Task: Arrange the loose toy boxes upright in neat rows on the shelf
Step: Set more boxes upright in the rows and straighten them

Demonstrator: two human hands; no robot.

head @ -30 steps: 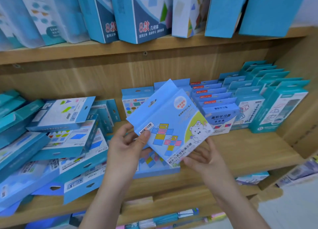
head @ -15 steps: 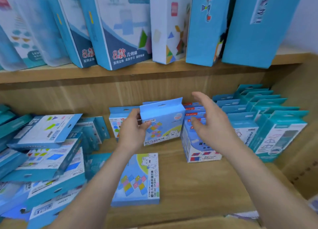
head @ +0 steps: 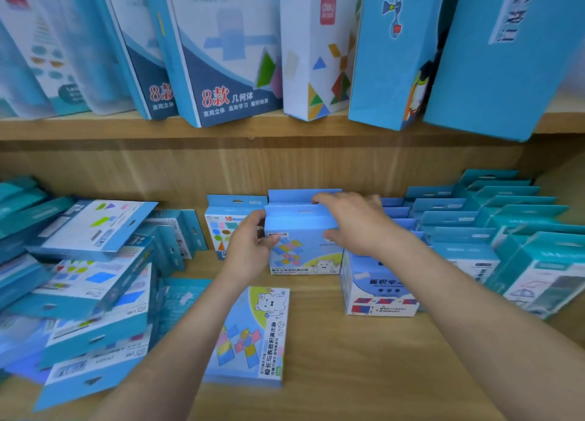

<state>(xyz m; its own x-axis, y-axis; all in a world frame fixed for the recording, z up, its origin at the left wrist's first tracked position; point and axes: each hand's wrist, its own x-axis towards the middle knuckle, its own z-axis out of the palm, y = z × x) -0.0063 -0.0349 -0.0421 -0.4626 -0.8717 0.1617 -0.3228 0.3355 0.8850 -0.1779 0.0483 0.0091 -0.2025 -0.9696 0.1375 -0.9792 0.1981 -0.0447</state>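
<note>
and the right hand is down now. 0.5 s ago it hung spread in the air over the red-and-blue row. now its fingers drape over the top flap of the bear box, with the thumb pressed on the front face, a pinch from above. the left hand hasn't let go: thumb on the front, fingers wrapped round the left edge, same grip as before. 1 s back this box was tilted in mid-air between the 2 hands. now it stands upright on the wooden shelf, toward the back in the middle, right in front of another blue flap and just left of the red-and-blue row. a shapes box stands upright just behind the left hand.

the stuff itself: thin glossy cardboard, flat rectangular packs, each topped by a plain blue hanger flap with a slot cut in it. the bear box front shows a net of pastel squares and a white cartoon bear on a yellow-green patch. its twin, the flat box, lies face up nearer the front, beside the left forearm. the board shows pale wood grain. on the left the loose pile sprawls at angles. on the right the teal boxes stand in rows. tall boxes lean on the upper board.
</note>
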